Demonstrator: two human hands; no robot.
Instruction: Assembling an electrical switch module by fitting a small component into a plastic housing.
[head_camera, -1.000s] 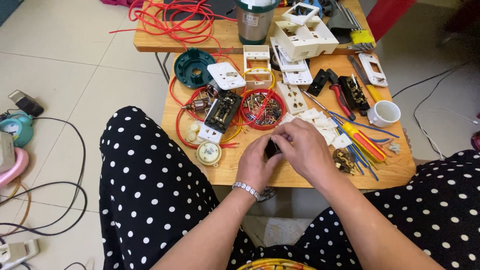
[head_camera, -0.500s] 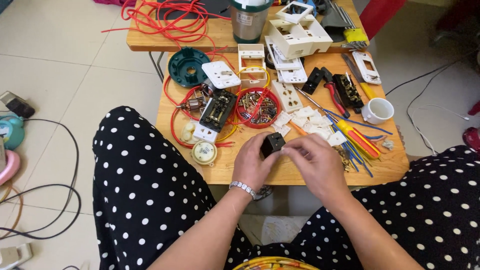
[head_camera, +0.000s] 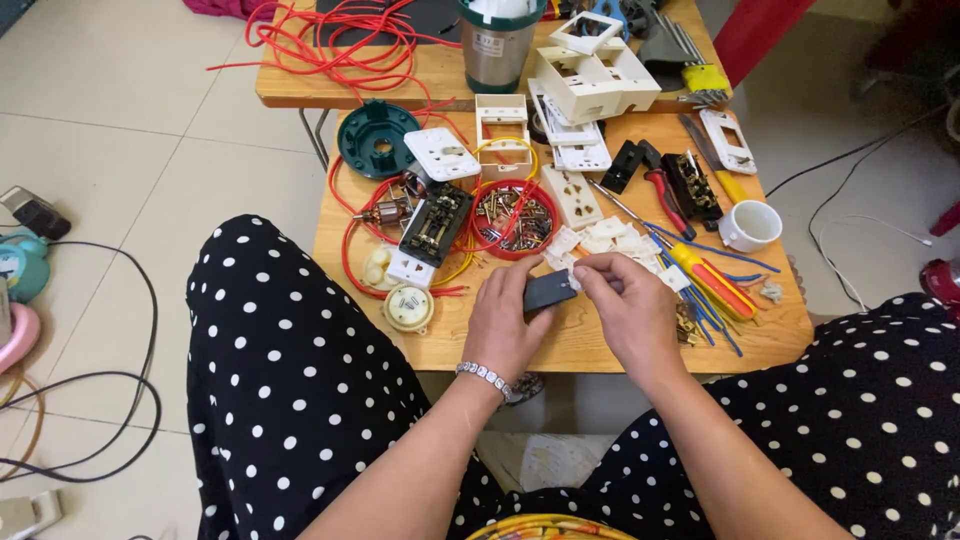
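Note:
My left hand (head_camera: 510, 325) and my right hand (head_camera: 628, 310) meet over the near edge of a small wooden table (head_camera: 600, 350). Between their fingertips sits a small black plastic part (head_camera: 549, 291), gripped by both hands. A silver bracelet (head_camera: 487, 378) circles my left wrist. Just beyond the hands lie white plastic socket pieces (head_camera: 610, 240) and a red round tray of brass screws and contacts (head_camera: 514, 217). My knees in black polka-dot cloth flank the table.
A black socket module (head_camera: 436, 222), red wire coils (head_camera: 350, 40), a green round cover (head_camera: 378, 140), a white cup (head_camera: 752, 224), screwdrivers (head_camera: 705, 275), pliers (head_camera: 665, 195), a metal tumbler (head_camera: 497, 45) and white socket housings (head_camera: 590, 80) crowd the tables. Cables (head_camera: 110, 400) trail over the tiled floor at left.
The view has shifted slightly. My hands stay together at the table's near edge, turning the black part so that its flat side now shows between the fingers.

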